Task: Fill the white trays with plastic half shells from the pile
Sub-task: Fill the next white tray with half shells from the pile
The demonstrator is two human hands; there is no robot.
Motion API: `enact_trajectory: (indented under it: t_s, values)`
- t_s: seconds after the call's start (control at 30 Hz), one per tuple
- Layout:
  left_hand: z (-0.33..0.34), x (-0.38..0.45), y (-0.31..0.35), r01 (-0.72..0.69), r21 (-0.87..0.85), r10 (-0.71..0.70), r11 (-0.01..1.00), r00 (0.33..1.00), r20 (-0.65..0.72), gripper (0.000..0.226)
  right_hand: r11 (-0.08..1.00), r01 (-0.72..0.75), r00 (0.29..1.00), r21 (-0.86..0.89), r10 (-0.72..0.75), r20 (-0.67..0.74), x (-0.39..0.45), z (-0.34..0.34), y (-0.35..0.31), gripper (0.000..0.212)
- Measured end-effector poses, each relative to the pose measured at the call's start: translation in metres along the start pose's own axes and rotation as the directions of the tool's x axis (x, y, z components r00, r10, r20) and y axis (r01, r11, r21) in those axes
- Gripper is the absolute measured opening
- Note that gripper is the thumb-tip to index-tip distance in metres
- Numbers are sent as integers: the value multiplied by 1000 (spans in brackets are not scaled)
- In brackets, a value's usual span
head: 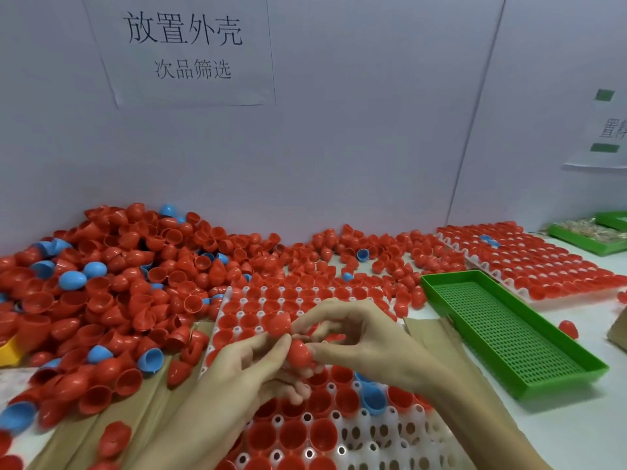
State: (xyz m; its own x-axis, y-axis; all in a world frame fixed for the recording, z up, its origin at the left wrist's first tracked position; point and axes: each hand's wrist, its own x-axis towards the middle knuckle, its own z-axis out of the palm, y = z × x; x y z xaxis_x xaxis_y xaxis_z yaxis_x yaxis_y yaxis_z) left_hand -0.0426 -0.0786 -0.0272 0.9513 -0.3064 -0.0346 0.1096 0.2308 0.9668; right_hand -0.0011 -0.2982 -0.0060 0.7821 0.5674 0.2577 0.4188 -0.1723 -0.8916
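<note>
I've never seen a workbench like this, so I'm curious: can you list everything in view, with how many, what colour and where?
pile of half shells: too many to count, mostly red with some blue, across the left and back of the table
white tray: one, partly filled with red shells and one blue, under the hands
filled tray: one, white, packed with red shells, back right
green mesh tray: one, holds nothing, right of the hands
paper sign: one, white with black characters, on the wall
brown cardboard: flat under the pile and the tray
left hand: pinches a red shell
right hand: fingers curled at the same shell
</note>
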Motion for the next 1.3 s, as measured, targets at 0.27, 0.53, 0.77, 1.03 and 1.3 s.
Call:
enact_trajectory:
  t_s: [0.27,0.53,0.77,1.03,1.3]
  values:
    - [3,-4,11,-120,278,150,953,985,-89,36,942,-7,994,-334,-30,-105,5,1,-15,15]
    - [-23,-1,15,-167,438,294,884,925,-239,21,667,-60,989,-743,143,48,-50,5,-52,17]
    - [-18,-6,14,-198,504,321,841,932,-170,27,471,-98,942,-876,328,72,-66,20,-59,14]
    - [-21,-5,15,-216,525,352,823,920,-172,28,520,-105,867,-848,466,178,-49,16,-71,17]
    - [-26,-2,11,-228,584,395,779,902,-176,27,593,-214,884,-776,455,104,32,-61,-52,22]
